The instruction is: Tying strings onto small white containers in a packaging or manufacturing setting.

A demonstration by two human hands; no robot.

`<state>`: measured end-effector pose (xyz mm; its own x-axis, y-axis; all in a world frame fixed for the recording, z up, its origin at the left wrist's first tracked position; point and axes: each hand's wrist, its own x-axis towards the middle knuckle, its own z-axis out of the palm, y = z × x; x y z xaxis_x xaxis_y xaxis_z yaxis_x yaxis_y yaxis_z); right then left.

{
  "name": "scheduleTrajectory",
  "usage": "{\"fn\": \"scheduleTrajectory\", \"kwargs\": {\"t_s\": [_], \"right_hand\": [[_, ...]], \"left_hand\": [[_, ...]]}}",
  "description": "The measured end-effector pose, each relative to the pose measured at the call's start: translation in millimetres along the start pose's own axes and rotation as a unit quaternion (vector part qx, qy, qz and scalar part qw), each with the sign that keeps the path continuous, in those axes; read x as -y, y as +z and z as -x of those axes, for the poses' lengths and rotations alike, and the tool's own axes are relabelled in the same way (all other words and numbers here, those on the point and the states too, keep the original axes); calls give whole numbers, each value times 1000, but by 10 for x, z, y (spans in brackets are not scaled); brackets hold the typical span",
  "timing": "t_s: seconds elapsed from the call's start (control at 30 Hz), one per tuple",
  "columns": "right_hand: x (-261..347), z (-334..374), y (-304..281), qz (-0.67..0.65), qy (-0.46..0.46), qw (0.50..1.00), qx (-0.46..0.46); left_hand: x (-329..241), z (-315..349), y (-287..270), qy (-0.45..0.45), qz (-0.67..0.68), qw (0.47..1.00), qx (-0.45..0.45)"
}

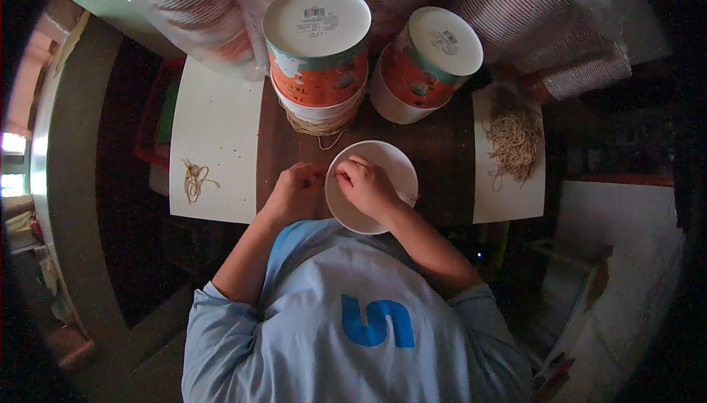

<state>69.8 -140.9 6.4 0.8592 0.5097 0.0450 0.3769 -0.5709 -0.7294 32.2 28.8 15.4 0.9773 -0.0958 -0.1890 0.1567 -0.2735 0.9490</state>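
A white paper tub [398, 158] stands close in front of my body, its open mouth facing up. Inside its left rim, my right hand [362, 183] is closed in a pinch with a bit of tan cord at the fingertips. Just outside that rim, my left hand [297, 188] is closed with curled fingers, and whatever it grips is too small and dark to tell. A short piece of tan cord [414, 197] shows at the tub's right rim, beside my right wrist.
Upturned orange-and-green printed tubs stand in a left stack [320, 71] and a right stack [420, 79]; cord loops circle the left one's base. A loose cord bundle [513, 145] lies right, a few strands [196, 180] left. Bagged cup stacks [191, 5] line the back.
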Motion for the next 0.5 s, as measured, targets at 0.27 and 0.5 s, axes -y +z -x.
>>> {"fn": "scheduleTrajectory", "kwargs": {"t_s": [0.27, 0.5], "right_hand": [[27, -12, -15, -17, 11, 1000, 13], [350, 116, -369, -25, 118, 980, 157]], "left_hand": [[13, -82, -50, 109, -141, 983, 55], [-11, 118, -78, -94, 15, 992, 88]]}}
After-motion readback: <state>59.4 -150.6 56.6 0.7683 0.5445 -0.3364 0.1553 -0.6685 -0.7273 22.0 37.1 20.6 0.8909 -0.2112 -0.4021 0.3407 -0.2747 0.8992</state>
